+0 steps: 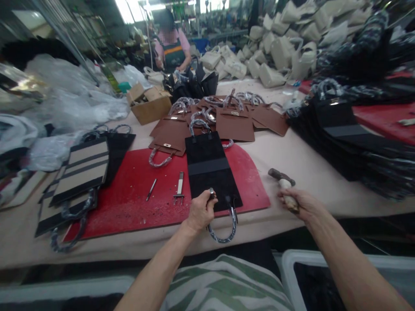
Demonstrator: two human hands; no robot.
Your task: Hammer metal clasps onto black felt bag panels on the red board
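A black bag panel (pixel 210 151) with wrapped rope handles at both ends lies on the red board (pixel 129 185). At its near left corner my left hand (pixel 201 210) is closed around a small metal-topped tool (pixel 212 192), held upright over the panel. To the right, above the pale tabletop, my right hand (pixel 301 204) grips the light handle of a hammer (pixel 281 176), its dark head pointing away from me. A two-pronged tool (pixel 179 188) and a thin metal rod (pixel 151 189) rest on the board left of the panel.
Brown bag panels (pixel 235 125) lie behind the board. Striped panels (pixel 82 168) are stacked at the left, black ones (pixel 340 138) at the right. A cardboard box (pixel 151 106) stands further back. Across the table a person (pixel 171 47) works near black pieces.
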